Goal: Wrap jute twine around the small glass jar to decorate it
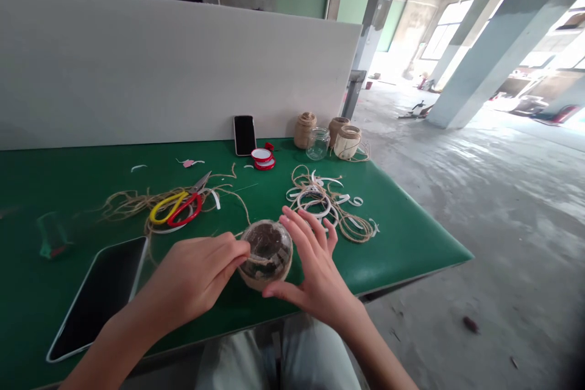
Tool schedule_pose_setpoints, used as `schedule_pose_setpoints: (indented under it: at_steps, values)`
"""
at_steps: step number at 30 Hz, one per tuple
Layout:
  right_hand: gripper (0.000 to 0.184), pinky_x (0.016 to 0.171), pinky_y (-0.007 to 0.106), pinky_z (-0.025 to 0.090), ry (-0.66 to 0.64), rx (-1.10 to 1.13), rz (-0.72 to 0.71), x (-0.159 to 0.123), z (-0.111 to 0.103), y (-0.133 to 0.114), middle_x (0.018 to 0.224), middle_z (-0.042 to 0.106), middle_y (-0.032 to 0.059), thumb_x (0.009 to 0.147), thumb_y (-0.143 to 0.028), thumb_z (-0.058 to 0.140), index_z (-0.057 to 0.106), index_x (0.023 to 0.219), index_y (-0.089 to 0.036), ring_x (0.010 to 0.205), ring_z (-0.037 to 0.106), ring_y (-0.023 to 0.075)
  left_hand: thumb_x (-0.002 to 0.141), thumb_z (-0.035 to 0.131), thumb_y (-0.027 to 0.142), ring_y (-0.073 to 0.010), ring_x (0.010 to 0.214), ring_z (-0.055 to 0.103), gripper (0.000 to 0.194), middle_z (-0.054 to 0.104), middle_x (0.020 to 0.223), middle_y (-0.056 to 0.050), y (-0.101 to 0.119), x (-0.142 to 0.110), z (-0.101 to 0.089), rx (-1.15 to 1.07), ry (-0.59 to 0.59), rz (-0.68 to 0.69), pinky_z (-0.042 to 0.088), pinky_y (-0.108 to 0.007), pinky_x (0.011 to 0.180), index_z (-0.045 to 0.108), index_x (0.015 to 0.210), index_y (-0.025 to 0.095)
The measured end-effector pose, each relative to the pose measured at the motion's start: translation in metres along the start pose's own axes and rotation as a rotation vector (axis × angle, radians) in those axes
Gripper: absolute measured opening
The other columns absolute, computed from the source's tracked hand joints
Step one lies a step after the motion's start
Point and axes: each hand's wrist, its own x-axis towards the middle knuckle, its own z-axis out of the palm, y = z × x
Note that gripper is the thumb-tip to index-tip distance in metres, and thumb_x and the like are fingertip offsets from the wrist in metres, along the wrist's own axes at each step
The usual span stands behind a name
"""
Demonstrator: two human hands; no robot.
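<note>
The glass jar point(267, 247), axis near upright, sits between the fingers: just right of the left hand point(198, 268), which pinches a strand point(259, 261), and inside the right hand's point(320, 274) loose, wide-spread curve.

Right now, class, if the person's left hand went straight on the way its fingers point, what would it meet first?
Probably the jar, just ahead of the left hand; depth is unclear, so they may be touching.
</note>
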Motion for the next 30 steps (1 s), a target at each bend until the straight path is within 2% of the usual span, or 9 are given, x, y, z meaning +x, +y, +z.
schedule_pose_setpoints:
  at_steps: [2, 5, 8, 12, 16, 21, 26, 30]
  values:
    - [0.064, 0.105, 0.052, 0.018, 0.138, -0.075, -0.083, -0.009, 0.003, -0.002, 0.140, 0.045, 0.0081, 0.080, -0.054, 0.060, 0.040, 0.134, -0.026, 0.125, 0.036, 0.0301, 0.092, 0.044, 0.017, -0.0111, 0.060, 0.053, 0.010, 0.057, 0.072, 0.002, -0.001, 0.000, 0.001, -0.001, 0.002, -0.006, 0.035, -0.023, 0.057, 0.052, 0.095, 0.021]
    - [0.036, 0.099, 0.049, 0.024, 0.302, -0.156, -0.162, -0.017, 0.006, -0.004, 0.125, 0.057, 0.0043, 0.085, -0.045, 0.056, 0.058, 0.118, -0.031, 0.109, 0.046, 0.0264, 0.092, 0.043, 0.017, -0.0112, 0.061, 0.054, 0.010, 0.058, 0.073, 0.002, -0.002, -0.001, 0.001, 0.014, 0.004, -0.001, 0.036, -0.023, 0.058, 0.052, 0.096, 0.021]
    - [0.028, 0.095, 0.047, 0.026, 0.354, -0.208, -0.194, -0.018, 0.009, -0.004, 0.115, 0.062, 0.0034, 0.086, -0.043, 0.053, 0.065, 0.109, -0.032, 0.100, 0.048, 0.0241, 0.091, 0.044, 0.017, -0.0108, 0.061, 0.053, 0.010, 0.057, 0.073, 0.002, -0.003, 0.000, 0.002, 0.031, 0.010, 0.010, 0.036, -0.023, 0.058, 0.052, 0.096, 0.021]
    - [0.028, 0.094, 0.047, 0.024, 0.406, -0.259, -0.245, -0.017, 0.013, -0.002, 0.111, 0.062, 0.0035, 0.088, -0.044, 0.049, 0.067, 0.106, -0.031, 0.095, 0.049, 0.0226, 0.092, 0.043, 0.018, -0.0110, 0.061, 0.053, 0.010, 0.057, 0.073, 0.003, -0.003, 0.001, 0.002, 0.041, 0.018, 0.008, 0.036, -0.024, 0.059, 0.052, 0.096, 0.021]
    - [0.029, 0.095, 0.046, 0.023, 0.411, -0.292, -0.271, -0.015, 0.011, -0.002, 0.107, 0.063, 0.0032, 0.087, -0.044, 0.049, 0.068, 0.105, -0.030, 0.092, 0.049, 0.0216, 0.092, 0.043, 0.018, -0.0106, 0.061, 0.054, 0.011, 0.058, 0.073, 0.003, -0.002, 0.002, 0.001, 0.047, 0.016, 0.001, 0.037, -0.023, 0.059, 0.053, 0.094, 0.021]
    - [0.028, 0.093, 0.045, 0.025, 0.383, -0.301, -0.323, -0.008, 0.003, -0.003, 0.098, 0.068, 0.0013, 0.083, -0.046, 0.054, 0.067, 0.102, -0.030, 0.086, 0.050, 0.0218, 0.090, 0.045, 0.019, -0.0117, 0.064, 0.057, 0.010, 0.060, 0.073, 0.002, -0.001, -0.001, 0.001, 0.057, 0.016, -0.019, 0.039, -0.024, 0.061, 0.054, 0.090, 0.021]
    - [0.014, 0.090, 0.041, 0.033, 0.307, -0.266, -0.543, 0.003, -0.006, 0.003, 0.101, 0.067, -0.0023, 0.082, -0.036, 0.057, 0.067, 0.082, -0.027, 0.089, 0.053, 0.0194, 0.089, 0.048, 0.020, -0.0121, 0.062, 0.056, 0.007, 0.059, 0.071, 0.002, -0.003, -0.003, 0.002, 0.070, 0.035, -0.012, 0.038, -0.025, 0.059, 0.055, 0.088, 0.021]
    - [0.018, 0.084, 0.038, 0.038, 0.222, -0.264, -0.684, 0.015, -0.012, 0.011, 0.101, 0.067, -0.0039, 0.084, -0.029, 0.055, 0.064, 0.069, -0.025, 0.092, 0.053, 0.0175, 0.089, 0.047, 0.016, -0.0108, 0.056, 0.052, 0.016, 0.055, 0.066, 0.004, -0.007, -0.007, 0.002, 0.060, 0.025, 0.050, 0.036, -0.023, 0.055, 0.055, 0.101, 0.022]
